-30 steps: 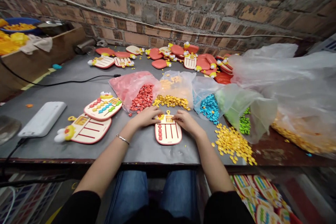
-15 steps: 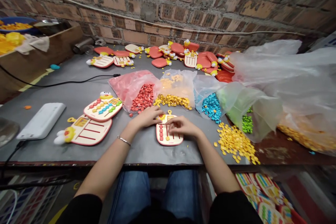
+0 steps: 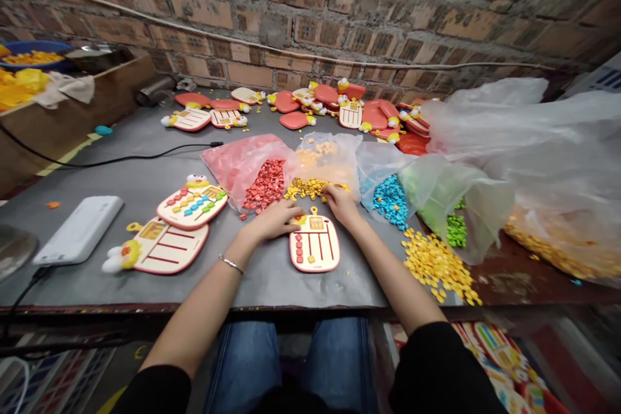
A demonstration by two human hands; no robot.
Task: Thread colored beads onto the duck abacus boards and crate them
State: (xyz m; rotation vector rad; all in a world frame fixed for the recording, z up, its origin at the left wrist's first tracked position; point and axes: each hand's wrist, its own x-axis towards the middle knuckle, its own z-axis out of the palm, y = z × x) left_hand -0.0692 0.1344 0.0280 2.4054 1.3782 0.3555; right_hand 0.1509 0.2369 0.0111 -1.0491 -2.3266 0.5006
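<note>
Resting near the bench's (image 3: 272, 284) front edge, the slotted board (image 3: 315, 252) lies flat under your left hand (image 3: 280, 220), whose loosely curled fingers touch its upper left side. Your right hand (image 3: 342, 204) reaches the yellow beads (image 3: 308, 188) beyond the board, fingers bent; whether they grip one, you cannot tell.

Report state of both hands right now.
Left hand: fingers over the top-left of the board; grip can't be told.
Right hand: fingertips at the yellow beads; whether it holds one can't be told.
</note>
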